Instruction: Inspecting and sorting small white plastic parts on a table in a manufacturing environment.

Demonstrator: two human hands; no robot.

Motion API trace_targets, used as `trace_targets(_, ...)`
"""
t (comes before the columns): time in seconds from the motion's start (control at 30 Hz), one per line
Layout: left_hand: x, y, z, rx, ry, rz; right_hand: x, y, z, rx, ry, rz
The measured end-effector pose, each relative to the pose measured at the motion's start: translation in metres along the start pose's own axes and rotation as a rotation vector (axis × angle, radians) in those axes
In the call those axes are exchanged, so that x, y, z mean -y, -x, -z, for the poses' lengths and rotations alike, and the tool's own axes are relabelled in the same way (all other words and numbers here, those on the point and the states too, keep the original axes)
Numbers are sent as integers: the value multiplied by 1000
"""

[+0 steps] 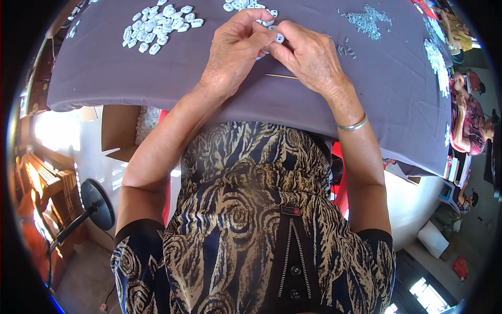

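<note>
My left hand [232, 52] and my right hand [311, 58] meet above the far middle of the cloth-covered table. Between their fingertips is a small white plastic piece [280, 38], pinched from both sides. The fingers hide most of it, and anything else within the pinch cannot be made out. Beneath and behind the hands, more white pieces are partly covered. A thin wooden stick [281, 76] lies on the cloth just below my right hand. To the right of that hand are a few loose small metal pins [345, 49].
A pile of white pieces [157, 26] sits far left, another [241, 4] at the far edge. A heap of metal pins [367, 22] lies far right. An open cardboard box [119, 126] and a black round disc on a stand [98, 204] are left. People [470, 118] sit along the right.
</note>
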State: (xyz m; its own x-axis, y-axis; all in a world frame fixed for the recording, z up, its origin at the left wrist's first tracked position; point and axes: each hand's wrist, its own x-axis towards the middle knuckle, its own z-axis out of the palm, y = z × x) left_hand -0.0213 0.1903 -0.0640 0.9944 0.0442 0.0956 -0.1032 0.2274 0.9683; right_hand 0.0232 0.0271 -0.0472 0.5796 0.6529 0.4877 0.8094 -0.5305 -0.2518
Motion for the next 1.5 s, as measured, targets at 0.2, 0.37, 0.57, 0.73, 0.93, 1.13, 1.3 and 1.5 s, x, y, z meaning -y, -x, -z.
trace_targets(0.2, -6, -3, 2, -21, 17, 4, -1, -1, 7, -54, -102, -56)
trace_targets(0.37, 0, -13, 21, -95, -122, 18, -18, -3, 11, -210, -183, -241)
trace_targets(0.57, -12, -28, 49, -218, -383, -319, -46, 5, 16, -224, -136, -391)
trace_targets(0.73, -22, -34, 71, -540, -348, -451, -35, 1, 17, 11, -135, -336)
trace_targets(0.93, -28, -21, 27, -588, -257, -603, -40, 9, 6, 64, -205, -178)
trace_targets(1.13, 0, -11, 12, -30, -447, -457, -35, 4, 7, 109, -232, -232)
trace_targets(1.3, 5, -6, 2, -4, -481, -407, -25, 2, 11, 104, -346, -335)
trace_targets(1.5, 6, -3, -6, -9, -448, -373, -11, -2, 0, -29, -905, -441)
